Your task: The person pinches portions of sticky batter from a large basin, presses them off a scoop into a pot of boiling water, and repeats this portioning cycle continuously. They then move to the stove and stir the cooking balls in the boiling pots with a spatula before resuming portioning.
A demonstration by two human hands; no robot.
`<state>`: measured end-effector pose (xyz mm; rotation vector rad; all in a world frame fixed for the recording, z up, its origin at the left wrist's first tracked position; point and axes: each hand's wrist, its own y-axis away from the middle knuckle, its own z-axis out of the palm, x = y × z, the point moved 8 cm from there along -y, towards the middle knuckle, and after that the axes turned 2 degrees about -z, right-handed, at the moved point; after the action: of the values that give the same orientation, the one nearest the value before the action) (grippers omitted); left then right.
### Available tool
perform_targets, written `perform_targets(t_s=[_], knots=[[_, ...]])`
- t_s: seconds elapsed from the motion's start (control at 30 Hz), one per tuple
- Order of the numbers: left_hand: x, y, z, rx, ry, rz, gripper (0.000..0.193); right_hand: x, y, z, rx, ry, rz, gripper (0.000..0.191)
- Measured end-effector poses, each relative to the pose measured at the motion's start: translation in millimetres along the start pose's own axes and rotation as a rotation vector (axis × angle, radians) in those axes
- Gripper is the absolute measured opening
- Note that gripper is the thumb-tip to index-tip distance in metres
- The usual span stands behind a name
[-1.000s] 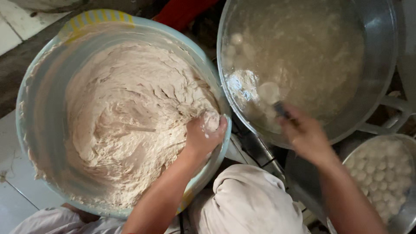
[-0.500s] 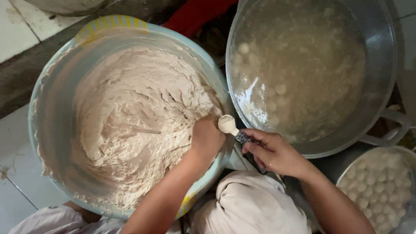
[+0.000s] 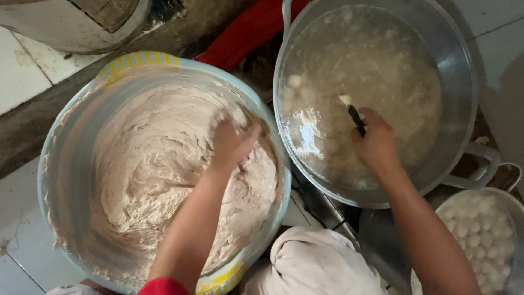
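Two hands work apart: the left hand [image 3: 232, 143] is dug into the paste [image 3: 164, 175] in the basin [image 3: 136, 59], fingers closed on a lump; the right hand [image 3: 375, 143] grips a spoon [image 3: 352, 112] over the cloudy pot [image 3: 464, 71]. A loose ball could splash, because the water looks hot.

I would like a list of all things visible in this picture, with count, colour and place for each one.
plastic basin: one, pale blue with yellow rim, left.
paste: one mass, beige, fills the basin.
metal pot: one, silver, upper right, holding cloudy liquid.
floating balls: several, whitish, in the pot.
spoon: one, dark handle, over the pot.
small bowl: one, lower right, holding white balls.
cloth: one, white, bottom centre.
left hand: in the paste.
right hand: holds the spoon.
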<state>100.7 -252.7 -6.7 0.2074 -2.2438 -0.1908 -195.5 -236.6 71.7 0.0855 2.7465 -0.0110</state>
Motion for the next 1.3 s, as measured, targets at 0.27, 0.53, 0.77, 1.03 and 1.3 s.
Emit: perform_targets(t_s=[0.27,0.53,0.77,1.03,1.3], knots=[[-13,74,46,0.061,0.088,0.178,0.029,9,10,-5,0.048,-0.116,-0.09,0.032],[1,93,39,0.265,0.277,0.428,0.027,-29,99,51,-0.579,-0.675,0.183,0.041],[-14,89,69,0.037,0.242,0.226,0.015,-58,107,47,-0.581,-0.394,-0.025,0.041],[-21,85,50,0.163,-0.06,0.092,0.03,-25,105,68,-0.719,-0.735,0.215,0.04],[-20,87,42,0.271,0.243,0.156,0.024,30,47,32,-0.182,-0.317,-0.074,0.052]])
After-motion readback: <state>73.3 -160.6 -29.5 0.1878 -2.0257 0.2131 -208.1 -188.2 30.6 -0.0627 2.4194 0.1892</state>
